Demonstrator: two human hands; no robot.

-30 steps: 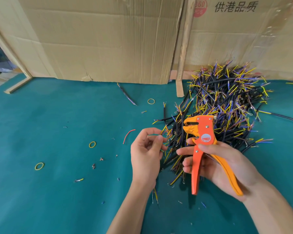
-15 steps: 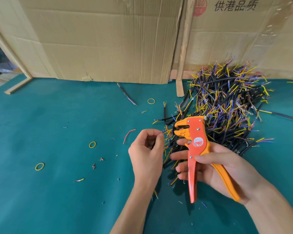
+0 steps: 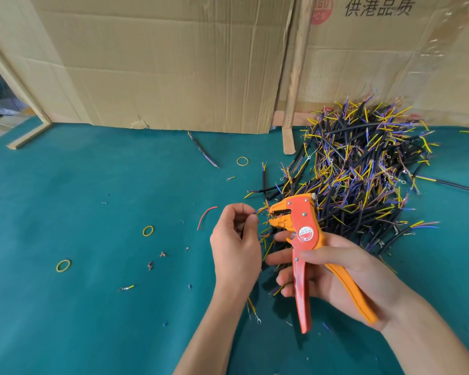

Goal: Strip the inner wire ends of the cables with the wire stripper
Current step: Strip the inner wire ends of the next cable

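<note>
By cable pile (image 3: 363, 180) | L hand (image 3: 234, 244) pinches wire ends (image 3: 261, 211), prob. in stripper (image 3: 302, 234) mouth | R hand (image 3: 336, 277) grips handles

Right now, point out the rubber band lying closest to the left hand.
The yellow rubber band just left of the red wire scrap. The band by the cardboard and the far-left band both lie farther from the left hand.

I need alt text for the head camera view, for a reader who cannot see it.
A person's right hand holds an orange wire stripper, while the left hand pinches thin inner wires of a cable at its open jaws. Behind lies a pile of black cables on a green table with cardboard at the back.
</note>
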